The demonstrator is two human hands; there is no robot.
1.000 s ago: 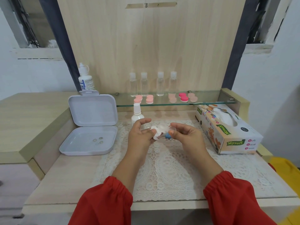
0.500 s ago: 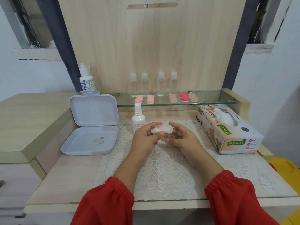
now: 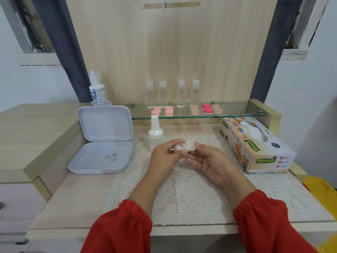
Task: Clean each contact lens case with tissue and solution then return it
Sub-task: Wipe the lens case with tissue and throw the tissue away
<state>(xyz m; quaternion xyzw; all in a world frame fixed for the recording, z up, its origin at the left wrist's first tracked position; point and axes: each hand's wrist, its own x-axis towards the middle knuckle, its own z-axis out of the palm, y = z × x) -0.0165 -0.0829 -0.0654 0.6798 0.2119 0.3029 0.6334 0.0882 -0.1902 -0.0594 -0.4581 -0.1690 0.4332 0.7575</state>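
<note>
I have both hands together above the white lace mat (image 3: 182, 189), working a crumpled wad of white tissue (image 3: 184, 147). My left hand (image 3: 165, 156) is closed around the near-left part of the wad, thumb and fingertips pinching it. My right hand (image 3: 209, 161) is half curled, palm up, its fingers cupping the wad from below and its thumb pressing on top. The contact lens case I am cleaning sits, I judge, inside the tissue between the two hands; I cannot see it, so I cannot tell which hand carries it.

To do this wipe well, I want one hand to steady the case while the other turns the tissue into each well, reaching the rim and thread rather than just the outside. The tissue is thin and, if wetted from the small white spray bottle (image 3: 155, 136) just behind my left hand, likely to shred, so light twisting pressure suits better than scrubbing. I should work low over the mat in case a small part slips.

The remaining pink round lens cases (image 3: 168, 110) wait on the glass shelf (image 3: 237, 111), where this one returns. The open white plastic box (image 3: 102, 157) to the left holds small clear lenses; I keep clear of it.
</note>
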